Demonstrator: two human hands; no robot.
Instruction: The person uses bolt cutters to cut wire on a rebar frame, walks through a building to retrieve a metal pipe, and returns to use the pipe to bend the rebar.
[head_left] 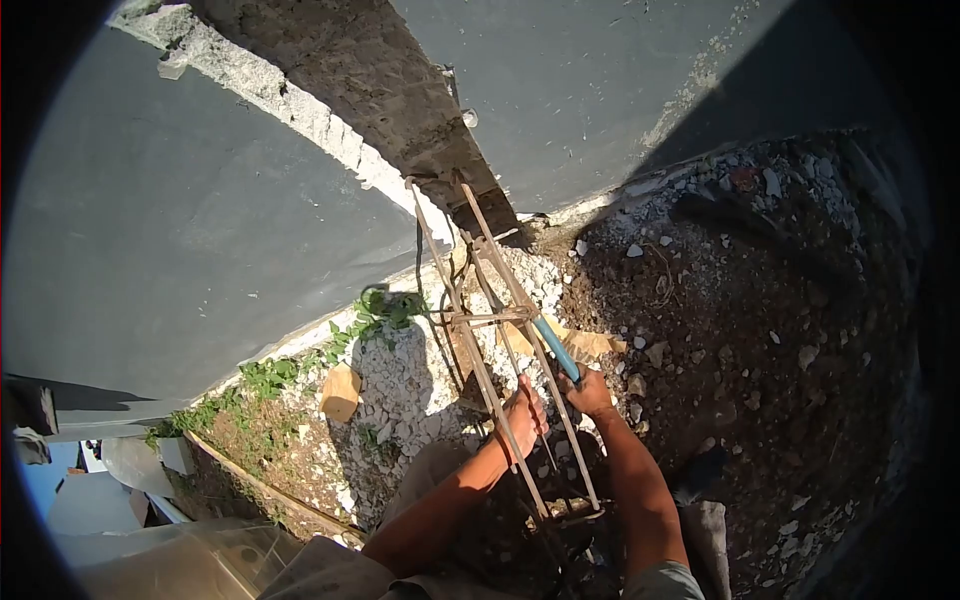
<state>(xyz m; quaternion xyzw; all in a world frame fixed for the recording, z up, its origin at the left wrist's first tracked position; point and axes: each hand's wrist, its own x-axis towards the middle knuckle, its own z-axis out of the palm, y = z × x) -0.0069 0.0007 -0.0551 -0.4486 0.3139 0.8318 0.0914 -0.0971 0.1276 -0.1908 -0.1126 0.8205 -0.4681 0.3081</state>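
A rebar cage (486, 395) of long rusty bars with cross stirrups leans from the ground near me up to a gap in the wall. My right hand (588, 390) is closed around the end of a blue-handled tool (557, 348). The tool's head meets the cage at a stirrup corner (518, 314), too small to make out. My left hand (522, 415) reaches among the bars, its fingers curled round a thin inner bar.
Grey wall panels (200, 210) flank a rough vertical concrete strip (375, 85). White rubble (395, 370) and dark stony soil (740, 400) cover the ground. Green weeds (270, 378) grow along the wall base. A flat tan stone piece (341, 391) lies left of the cage.
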